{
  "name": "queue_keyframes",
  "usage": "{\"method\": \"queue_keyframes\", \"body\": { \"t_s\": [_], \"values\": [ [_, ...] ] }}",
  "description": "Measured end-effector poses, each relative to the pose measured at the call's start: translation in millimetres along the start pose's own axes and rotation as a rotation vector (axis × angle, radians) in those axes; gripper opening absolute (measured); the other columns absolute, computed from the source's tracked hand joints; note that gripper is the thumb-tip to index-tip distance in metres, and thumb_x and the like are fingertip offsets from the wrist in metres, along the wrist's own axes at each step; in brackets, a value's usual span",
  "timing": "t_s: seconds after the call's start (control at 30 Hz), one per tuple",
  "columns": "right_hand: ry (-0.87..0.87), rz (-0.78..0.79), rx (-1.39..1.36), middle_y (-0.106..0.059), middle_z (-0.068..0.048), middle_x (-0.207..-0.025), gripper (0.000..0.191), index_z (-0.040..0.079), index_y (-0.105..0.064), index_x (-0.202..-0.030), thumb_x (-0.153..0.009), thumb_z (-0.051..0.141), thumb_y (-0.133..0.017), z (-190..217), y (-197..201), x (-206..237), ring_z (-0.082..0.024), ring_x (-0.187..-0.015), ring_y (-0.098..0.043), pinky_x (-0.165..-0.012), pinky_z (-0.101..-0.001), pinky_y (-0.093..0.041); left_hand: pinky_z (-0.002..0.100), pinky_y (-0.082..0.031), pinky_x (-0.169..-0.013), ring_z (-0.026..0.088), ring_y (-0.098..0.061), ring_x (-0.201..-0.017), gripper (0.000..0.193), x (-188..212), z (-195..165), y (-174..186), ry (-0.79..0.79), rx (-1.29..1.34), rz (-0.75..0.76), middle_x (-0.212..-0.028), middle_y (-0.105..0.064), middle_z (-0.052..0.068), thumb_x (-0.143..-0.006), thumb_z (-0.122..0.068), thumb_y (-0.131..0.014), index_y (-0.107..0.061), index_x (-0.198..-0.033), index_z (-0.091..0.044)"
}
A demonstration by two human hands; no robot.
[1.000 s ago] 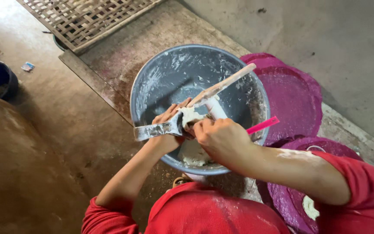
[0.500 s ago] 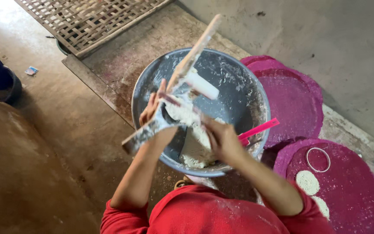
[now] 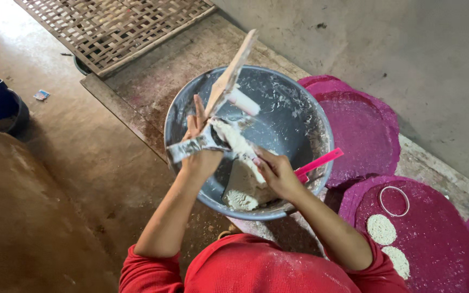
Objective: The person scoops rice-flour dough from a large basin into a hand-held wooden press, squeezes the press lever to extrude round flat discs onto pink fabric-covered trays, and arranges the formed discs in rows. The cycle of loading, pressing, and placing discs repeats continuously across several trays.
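A worn brown concrete floor (image 3: 71, 179) fills the left of the frame; a grey wall (image 3: 408, 59) takes the upper right. A woven bamboo mat (image 3: 120, 27) lies at upper left. Purple round trays (image 3: 365, 130) sit at right, the lower one carrying pale dough discs (image 3: 381, 229). At centre, a grey basin (image 3: 294, 122) holds white dough (image 3: 242, 192). Over it, the left hand (image 3: 202, 157) clasps a dough-smeared wooden paddle (image 3: 229, 76), fingers partly spread; the right hand (image 3: 275, 173) pinches dough on it.
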State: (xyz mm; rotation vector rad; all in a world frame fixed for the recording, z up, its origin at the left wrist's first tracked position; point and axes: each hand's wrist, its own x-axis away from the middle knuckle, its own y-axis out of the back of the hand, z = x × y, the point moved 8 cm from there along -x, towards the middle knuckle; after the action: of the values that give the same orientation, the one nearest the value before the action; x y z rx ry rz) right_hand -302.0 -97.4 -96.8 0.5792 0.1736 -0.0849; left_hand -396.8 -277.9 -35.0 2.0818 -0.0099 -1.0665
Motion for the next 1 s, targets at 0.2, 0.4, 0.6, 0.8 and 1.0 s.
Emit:
{"method": "queue_keyframes", "body": {
  "t_s": [0.2,0.4,0.6,0.8,1.0],
  "values": [
    [-0.015,0.247,0.093,-0.077,-0.015,-0.106,0.046,0.013,-0.06,-0.145,-0.099,0.012,-0.055,6.3,-12.6,21.1,-0.017,-0.082,-0.074,-0.075,-0.0304,-0.055,0.041,-0.058,-0.085,0.021,-0.069,-0.098,0.043,-1.5,63.2,-0.2,0.3,0.497,-0.025,-0.112,-0.073,0.016,-0.089,-0.007,-0.074,-0.065,-0.13,0.001],
    [0.296,-0.018,0.323,-0.039,-0.019,-0.163,0.063,0.006,-0.042,-0.156,-0.105,0.044,-0.042,43.3,42.8,19.0,-0.032,-0.147,-0.033,-0.115,-0.058,-0.032,0.032,-0.055,-0.07,0.018,-0.065,-0.078,0.025,80.5,-0.6,-66.7,0.918,1.475,0.366,-0.086,-0.066,0.005,-0.075,-0.002,-0.067,-0.065,-0.1,-0.004],
    [0.256,-0.079,-1.286,-0.054,-0.029,-0.132,0.093,-0.011,-0.039,-0.159,-0.107,0.064,-0.054,57.2,109.3,98.2,-0.03,-0.114,-0.062,-0.097,-0.0426,-0.053,0.034,-0.054,-0.08,0.019,-0.064,-0.096,0.032,132.5,-175.6,-68.4,0.583,1.979,0.841,-0.101,-0.063,0.006,-0.073,0.001,-0.075,-0.064,-0.103,-0.003],
    [0.481,-0.278,-0.118,-0.067,-0.027,-0.129,0.044,0.009,-0.053,-0.127,-0.1,0.041,-0.065,104.9,194.4,206.6,-0.029,-0.097,-0.077,-0.078,-0.0376,-0.067,0.034,-0.062,-0.073,0.014,-0.074,-0.077,0.035,91.7,-240.6,-20.9,-0.004,0.944,0.886,-0.087,-0.077,0.007,-0.076,-0.026,-0.084,-0.071,-0.101,-0.006],
    [0.813,-0.179,0.303,-0.063,-0.03,-0.132,0.015,0.018,-0.059,-0.117,-0.103,0.023,-0.057,132.0,188.0,301.1,-0.049,-0.118,-0.07,-0.093,-0.0512,-0.065,0.036,-0.053,-0.064,0.018,-0.07,-0.076,0.02,126.0,-350.8,-20.7,-0.35,0.769,1.269,-0.089,-0.074,0.005,-0.092,-0.036,-0.077,-0.077,-0.098,-0.017]
  ]
}}
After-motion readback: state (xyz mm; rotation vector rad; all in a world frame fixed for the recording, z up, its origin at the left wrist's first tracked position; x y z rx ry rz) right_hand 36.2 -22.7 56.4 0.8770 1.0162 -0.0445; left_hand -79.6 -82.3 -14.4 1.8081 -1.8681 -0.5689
